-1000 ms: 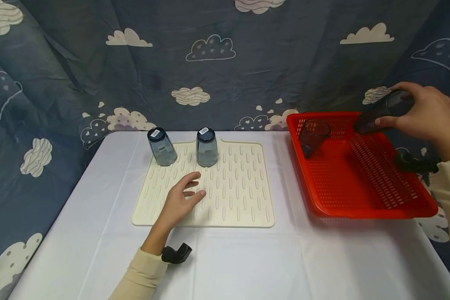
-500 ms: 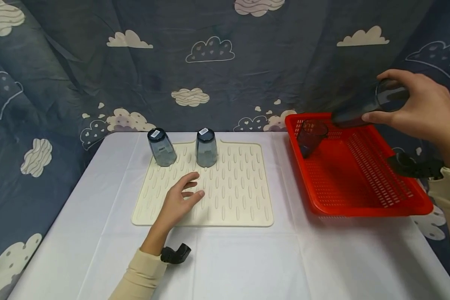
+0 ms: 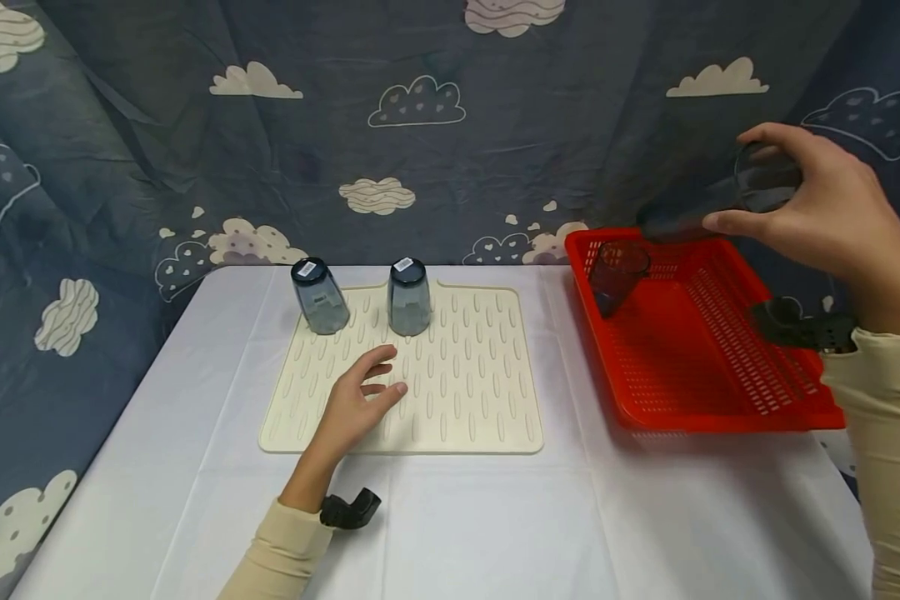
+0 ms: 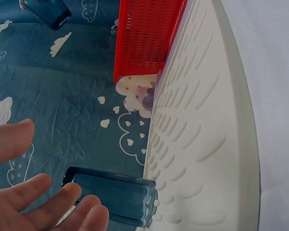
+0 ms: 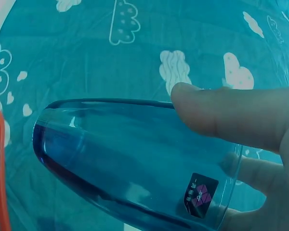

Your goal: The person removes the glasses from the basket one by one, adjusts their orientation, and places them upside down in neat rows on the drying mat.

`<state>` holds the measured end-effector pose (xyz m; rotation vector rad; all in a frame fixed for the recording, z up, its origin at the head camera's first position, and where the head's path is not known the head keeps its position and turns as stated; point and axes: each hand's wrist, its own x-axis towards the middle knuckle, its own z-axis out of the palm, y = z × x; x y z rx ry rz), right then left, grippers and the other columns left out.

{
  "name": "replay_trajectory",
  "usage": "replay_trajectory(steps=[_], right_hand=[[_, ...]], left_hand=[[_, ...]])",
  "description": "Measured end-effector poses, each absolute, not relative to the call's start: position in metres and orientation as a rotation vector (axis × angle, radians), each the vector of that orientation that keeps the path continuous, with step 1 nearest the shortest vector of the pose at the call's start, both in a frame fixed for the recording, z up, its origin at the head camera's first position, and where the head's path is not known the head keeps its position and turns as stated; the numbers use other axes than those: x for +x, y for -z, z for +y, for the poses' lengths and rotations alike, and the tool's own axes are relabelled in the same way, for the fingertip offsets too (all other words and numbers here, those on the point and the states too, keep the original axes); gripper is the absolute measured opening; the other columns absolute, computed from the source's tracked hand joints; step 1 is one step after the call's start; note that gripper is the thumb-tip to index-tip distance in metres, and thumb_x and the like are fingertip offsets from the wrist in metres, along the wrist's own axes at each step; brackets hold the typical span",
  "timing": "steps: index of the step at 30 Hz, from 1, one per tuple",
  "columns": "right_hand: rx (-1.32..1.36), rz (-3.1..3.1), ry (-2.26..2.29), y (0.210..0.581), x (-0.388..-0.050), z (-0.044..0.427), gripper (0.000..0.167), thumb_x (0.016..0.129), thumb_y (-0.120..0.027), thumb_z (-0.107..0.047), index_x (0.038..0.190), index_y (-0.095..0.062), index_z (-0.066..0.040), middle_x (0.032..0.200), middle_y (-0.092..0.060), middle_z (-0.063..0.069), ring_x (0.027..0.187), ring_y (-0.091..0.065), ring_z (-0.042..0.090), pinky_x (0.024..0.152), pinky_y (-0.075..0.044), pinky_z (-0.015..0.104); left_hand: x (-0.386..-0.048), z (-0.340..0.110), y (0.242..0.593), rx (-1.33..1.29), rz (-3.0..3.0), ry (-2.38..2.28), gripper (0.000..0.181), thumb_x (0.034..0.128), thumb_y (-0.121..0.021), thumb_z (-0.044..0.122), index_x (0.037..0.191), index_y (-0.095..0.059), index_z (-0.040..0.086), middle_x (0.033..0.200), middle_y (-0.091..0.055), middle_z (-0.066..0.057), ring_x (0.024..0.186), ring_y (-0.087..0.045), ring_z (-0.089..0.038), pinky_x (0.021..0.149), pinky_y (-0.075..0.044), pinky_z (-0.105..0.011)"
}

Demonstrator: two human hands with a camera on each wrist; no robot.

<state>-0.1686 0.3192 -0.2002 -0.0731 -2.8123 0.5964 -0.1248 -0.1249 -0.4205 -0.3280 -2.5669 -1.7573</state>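
Observation:
My right hand (image 3: 832,196) grips a blue-grey drinking glass (image 5: 130,154) near its rim, thumb on one side and fingers on the other. The glass is tilted nearly level, its base pointing left, above the back edge of the red basket (image 3: 626,400). Another glass (image 3: 617,275) leans inside the basket's left end. Over the cream ribbed mat (image 3: 480,375) my left hand (image 3: 356,404) hovers with relaxed, slightly bent fingers and holds nothing. Two glasses, a left one (image 3: 321,300) and a right one (image 3: 409,300), stand upside down at the mat's back left.
A white cloth covers the table (image 3: 487,525). Behind it hangs a dark blue curtain (image 3: 525,125) printed with clouds. The basket stands at the table's right side, its perforated wall rising beside the mat.
My right hand has lifted the glass up and to the left, out of the basket, and tipped it closer to level. The left hand has stayed in place.

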Motion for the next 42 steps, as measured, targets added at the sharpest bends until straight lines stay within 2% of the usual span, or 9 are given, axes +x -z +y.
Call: replay_trajectory(steps=[16,21,23,25,27,28,34,38,42], right_hand=[[0.04,-2.803,-0.762,0.209,-0.167,0.293,0.084,0.086,-0.077,-0.03,0.156,-0.03,-0.023,0.152,-0.041,0.025,0.128,-0.04,0.05,0.101,-0.032,0.076],[0.071,-2.783,-0.824,0.211,-0.165,0.285,0.082,0.084,-0.079,-0.031,0.153,-0.034,-0.03,0.148,-0.045,0.02,0.127,-0.043,0.046,0.097,-0.037,0.068],[0.1,-2.771,-0.839,0.212,-0.164,0.282,0.081,0.084,-0.079,-0.031,0.152,-0.037,-0.031,0.145,-0.047,0.019,0.125,-0.045,0.043,0.094,-0.039,0.062],[0.122,-2.763,-0.843,0.215,-0.163,0.279,0.08,0.083,-0.081,-0.031,0.151,-0.038,-0.032,0.143,-0.049,0.018,0.12,-0.046,0.038,0.09,-0.044,0.047],[0.143,-2.758,-0.863,0.217,-0.162,0.275,0.08,0.082,-0.081,-0.031,0.15,-0.039,-0.034,0.142,-0.05,0.016,0.118,-0.046,0.035,0.089,-0.043,0.041],[0.148,-2.756,-0.877,0.219,-0.16,0.273,0.08,0.082,-0.081,-0.031,0.15,-0.039,-0.035,0.142,-0.05,0.015,0.117,-0.047,0.033,0.086,-0.042,0.033],[0.154,-2.747,-0.971,0.226,-0.151,0.259,0.082,0.081,-0.083,-0.031,0.149,-0.038,-0.038,0.143,-0.05,0.013,0.12,-0.051,0.034,0.075,-0.04,0.008],[0.163,-2.734,-1.029,0.231,-0.144,0.25,0.082,0.081,-0.083,-0.029,0.149,-0.039,-0.034,0.141,-0.051,0.013,0.12,-0.052,0.034,0.072,-0.038,0.001],[0.168,-2.724,-1.098,0.237,-0.138,0.242,0.08,0.081,-0.083,-0.026,0.148,-0.041,-0.032,0.141,-0.051,0.013,0.121,-0.053,0.034,0.074,-0.039,0.001]], left_hand=[[-0.124,-0.131,0.425,-0.335,-2.559,1.736,0.06,0.0903,-0.072,0.013,0.145,-0.048,0.006,0.146,-0.053,-0.017,0.135,-0.051,-0.036,0.105,-0.05,-0.051],[-0.124,-0.132,0.425,-0.333,-2.557,1.728,0.059,0.0905,-0.072,0.014,0.145,-0.048,0.009,0.146,-0.053,-0.016,0.135,-0.051,-0.035,0.105,-0.05,-0.052],[-0.124,-0.132,0.426,-0.331,-2.55,1.728,0.059,0.0903,-0.072,0.014,0.144,-0.048,0.008,0.146,-0.053,-0.016,0.134,-0.052,-0.035,0.104,-0.05,-0.052],[-0.124,-0.132,0.426,-0.337,-2.548,1.731,0.06,0.0904,-0.072,0.014,0.145,-0.048,0.007,0.146,-0.053,-0.017,0.134,-0.052,-0.036,0.104,-0.05,-0.053],[-0.124,-0.133,0.426,-0.337,-2.543,1.736,0.06,0.0903,-0.072,0.014,0.145,-0.048,0.006,0.146,-0.053,-0.017,0.134,-0.052,-0.036,0.104,-0.05,-0.053],[-0.124,-0.133,0.426,-0.336,-2.543,1.735,0.06,0.0902,-0.072,0.013,0.145,-0.048,0.006,0.146,-0.053,-0.017,0.134,-0.052,-0.036,0.104,-0.05,-0.053],[-0.124,-0.132,0.423,-0.337,-2.531,1.71,0.058,0.0901,-0.072,0.012,0.143,-0.049,0.005,0.146,-0.053,-0.017,0.132,-0.054,-0.036,0.102,-0.051,-0.053],[-0.123,-0.132,0.421,-0.333,-2.503,1.719,0.055,0.0912,-0.07,0.011,0.142,-0.051,0.004,0.144,-0.055,-0.017,0.13,-0.056,-0.036,0.101,-0.053,-0.05],[-0.123,-0.132,0.42,-0.328,-2.475,1.742,0.052,0.0917,-0.069,0.01,0.141,-0.052,0.004,0.143,-0.056,-0.016,0.128,-0.058,-0.035,0.1,-0.053,-0.049]])
